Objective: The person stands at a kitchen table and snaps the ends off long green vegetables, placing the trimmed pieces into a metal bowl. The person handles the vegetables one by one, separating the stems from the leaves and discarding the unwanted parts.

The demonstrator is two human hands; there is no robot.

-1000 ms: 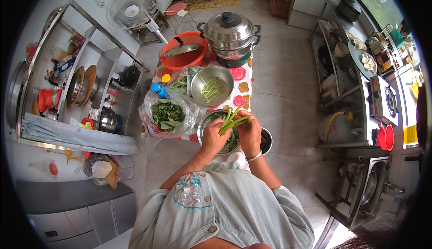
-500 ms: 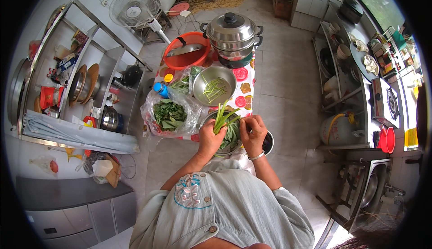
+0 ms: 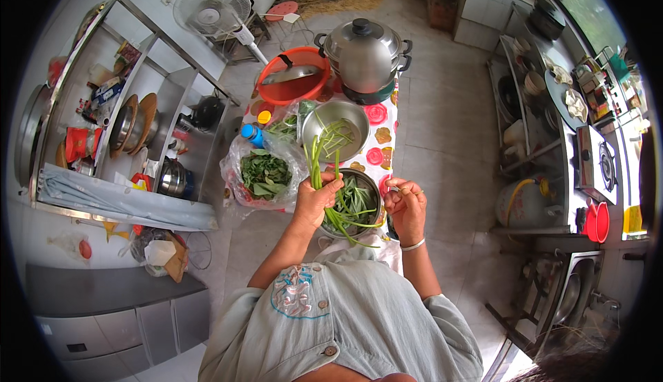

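Note:
My left hand (image 3: 318, 197) is closed round a bunch of long green vegetable stems (image 3: 315, 164), whose ends stick up and trail down to the right. Beneath them stands a metal bowl (image 3: 379, 204) of loose green leaves (image 3: 354, 199). Right of that bowl, my right hand (image 3: 407, 213) is raised with thumb and fingertips pinched; whatever they hold is too small to name. Just beyond, cut stem pieces (image 3: 334, 137) lie in a larger steel basin (image 3: 359, 123). A clear plastic bag (image 3: 231, 182) of dark leaves (image 3: 264, 175) sits to the left.
A steel steamer pot (image 3: 362, 57) and an orange basin (image 3: 276, 95) with a lid in it stand at the table's far end. A blue-capped bottle (image 3: 252, 134) is by the bag. Shelves (image 3: 169, 78) flank the left; a gas stove (image 3: 595, 164) stands right.
My hands have moved apart: the right went a little right and down, off the stems. The left now holds the bunch lower and more to the left, its ends drooping over the leaf bowl.

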